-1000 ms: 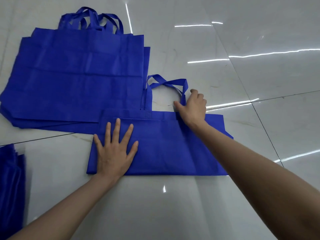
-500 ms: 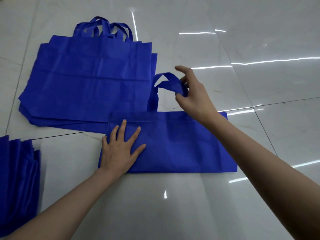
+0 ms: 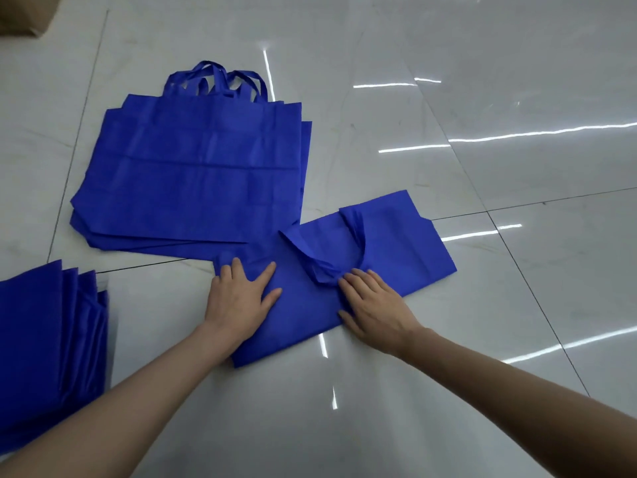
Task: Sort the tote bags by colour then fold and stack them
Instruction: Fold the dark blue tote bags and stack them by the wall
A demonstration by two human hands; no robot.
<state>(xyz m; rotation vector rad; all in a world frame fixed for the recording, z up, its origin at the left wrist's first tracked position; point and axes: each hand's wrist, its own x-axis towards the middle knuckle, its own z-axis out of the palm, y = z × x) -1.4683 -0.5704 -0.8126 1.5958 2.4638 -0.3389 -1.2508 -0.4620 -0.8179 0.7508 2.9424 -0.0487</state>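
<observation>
A half-folded blue tote bag (image 3: 396, 257) lies on the glossy floor in front of me. Its handle loop (image 3: 331, 260) is now laid back over the bag's body. My left hand (image 3: 241, 298) lies flat with spread fingers on the bag's left end. My right hand (image 3: 372, 305) presses with straight fingers on the bag at the tip of the folded handle. A pile of flat, unfolded blue tote bags (image 3: 193, 174) lies behind, handles pointing away from me. A stack of folded blue bags (image 3: 44, 346) sits at the left edge.
The floor (image 3: 517, 167) is pale glossy tile with dark grout lines and bright light reflections. A brown cardboard corner (image 3: 20, 15) shows at the top left. Bare floor stretches to the right and toward me.
My right hand has brought the handle down from above the bag onto its body and now presses it flat. The bag has rotated slightly. My left hand has stayed on the left end.
</observation>
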